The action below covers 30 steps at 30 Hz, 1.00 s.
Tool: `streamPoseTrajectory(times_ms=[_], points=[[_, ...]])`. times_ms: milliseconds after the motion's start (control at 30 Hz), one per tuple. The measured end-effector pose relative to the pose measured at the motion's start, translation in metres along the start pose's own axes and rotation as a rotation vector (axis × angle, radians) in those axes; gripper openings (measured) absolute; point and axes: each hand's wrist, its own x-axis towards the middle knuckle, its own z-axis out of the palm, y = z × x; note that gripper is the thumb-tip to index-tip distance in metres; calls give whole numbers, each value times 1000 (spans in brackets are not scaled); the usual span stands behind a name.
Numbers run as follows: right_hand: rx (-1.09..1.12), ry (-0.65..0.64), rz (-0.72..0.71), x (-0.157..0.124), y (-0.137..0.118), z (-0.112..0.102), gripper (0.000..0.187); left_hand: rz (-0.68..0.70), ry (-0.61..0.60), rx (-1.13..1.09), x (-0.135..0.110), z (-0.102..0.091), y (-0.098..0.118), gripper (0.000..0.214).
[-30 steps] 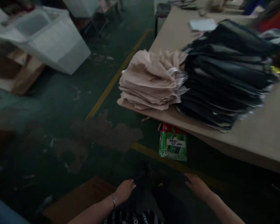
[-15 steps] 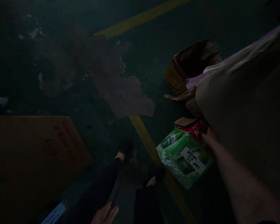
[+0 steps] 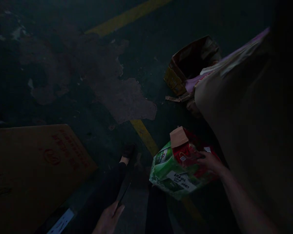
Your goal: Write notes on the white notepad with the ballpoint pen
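My right hand (image 3: 212, 162) grips the red top of a green and red beer carton (image 3: 164, 174), fingers spread along its upper edge. The carton is tilted, with a brown cardboard flap (image 3: 179, 137) standing up and a white handwritten label on its green side. It hangs over my right foot and lower leg. Low in the view, my left hand (image 3: 108, 219) is closed around a thin, dark, pointed tool (image 3: 125, 193); its exact kind is too dim to make out.
A large brown carton with red print (image 3: 39, 169) lies at the left. An open, worn cardboard box (image 3: 177, 76) stands at the upper right, beside a big tan sack or sheet (image 3: 234, 107). Yellow lines (image 3: 144, 136) and worn patches mark the dark green floor.
My right hand has moved the beer carton left, toward my legs, and turned it so more of its red top shows. My left hand stays low with the tool.
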Motion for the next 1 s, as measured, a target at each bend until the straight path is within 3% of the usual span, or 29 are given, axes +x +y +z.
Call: streamPoseTrajectory(times_ms=[67, 167, 233, 300, 400, 500, 667, 767, 900, 1000], points=[[-26, -131, -82, -50, -18, 7, 18, 28, -1, 49, -12, -17, 11, 50], [-78, -314, -222, -121, -43, 8, 39, 14, 57, 140, -32, -44, 25, 53], [-160, -347, -275, -153, -56, 0, 54, -7, 156, 162, -43, -63, 32, 52], [-273, -299, -261, -168, -64, -11, 58, -31, 234, 163, -51, -80, 37, 50], [-360, -180, -155, -162, -68, -20, 51, -22, 260, 160, -55, -101, 38, 50], [-366, -100, -46, -133, -65, -9, 42, 46, 238, 129, -51, -114, 31, 48], [-305, -4, 120, -78, -57, 26, 42, 24, 280, 251, -43, -118, 20, 40], [-214, 66, 159, -63, -53, 29, 55, 51, 230, 321, -48, -116, 27, 36], [-63, 152, 151, -88, -48, 17, 66, 116, 147, 360, -67, -110, 58, 35], [84, 168, 160, -148, -46, 19, 63, 217, 119, 403, -84, -104, 92, 34]])
